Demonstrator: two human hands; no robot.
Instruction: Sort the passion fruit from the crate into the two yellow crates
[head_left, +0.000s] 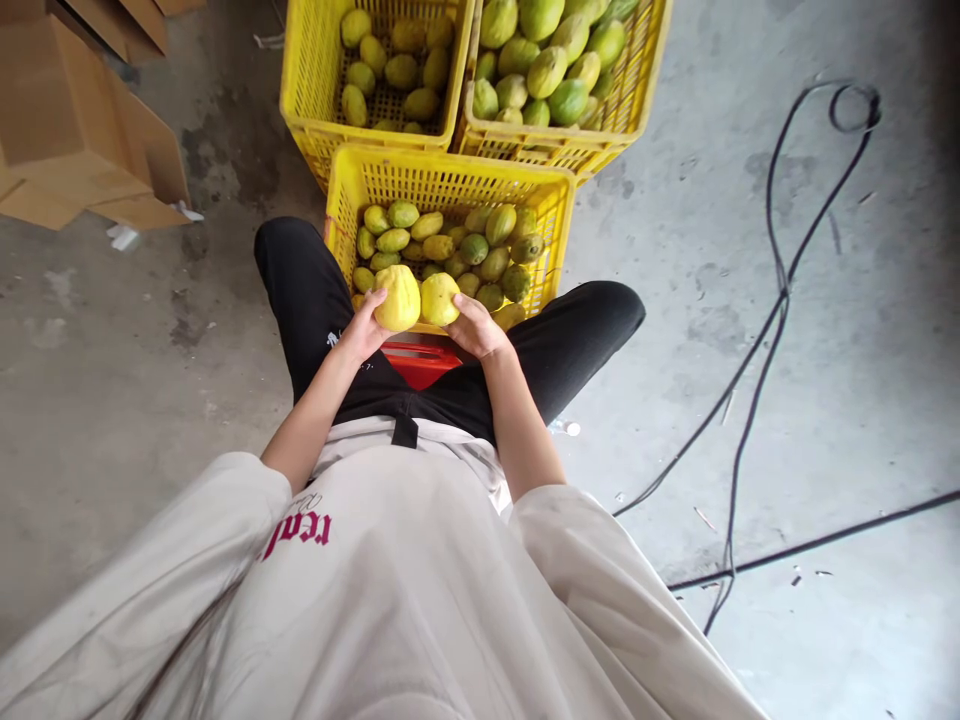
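Note:
I sit on a red stool (420, 362) facing a yellow crate (450, 180) of yellow-green fruits. My left hand (364, 325) is closed around a large yellow fruit (398, 297). My right hand (476, 328) grips a second, rounder yellow fruit (438, 298). Both fruits are held side by side over the crate's near edge, between my knees in black trousers.
Two more yellow crates stand behind, the left crate (307, 90) part filled, the right crate (637, 100) heaped with greener fruits. Flattened cardboard boxes (75, 130) lie at the top left. Black cables (772, 300) snake over the concrete floor on the right.

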